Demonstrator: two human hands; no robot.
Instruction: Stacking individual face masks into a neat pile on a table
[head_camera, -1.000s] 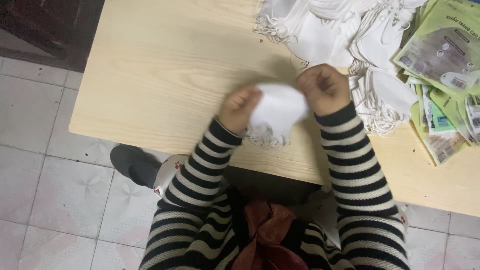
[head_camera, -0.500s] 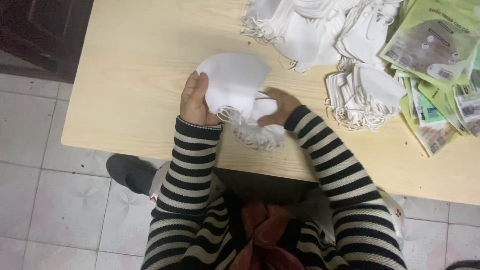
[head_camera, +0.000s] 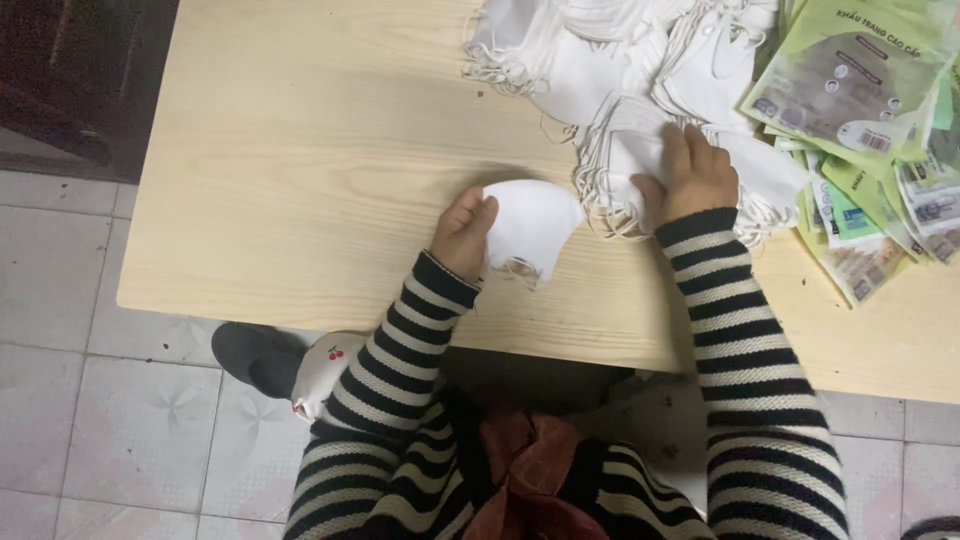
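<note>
A folded white mask (head_camera: 530, 225) lies on the pale wooden surface (head_camera: 300, 150) near the frame's centre, its ear loops trailing toward the near edge. The left hand (head_camera: 462, 232) pinches the mask's left edge, fingers curled shut on it. To the right, the right hand (head_camera: 690, 175) rests palm down, fingers spread, on a stack of masks (head_camera: 625, 150) at the lower edge of a white mask pile (head_camera: 600, 50) in the upper middle of the frame; whether it grips any cannot be told. Green packets (head_camera: 860, 90) fan out at the upper right, just beside the pile. Both sleeves are black-and-white striped. Below the surface, grey floor tiles (head_camera: 100, 400) and a dark shoe (head_camera: 250, 355) show at the lower left.
</note>
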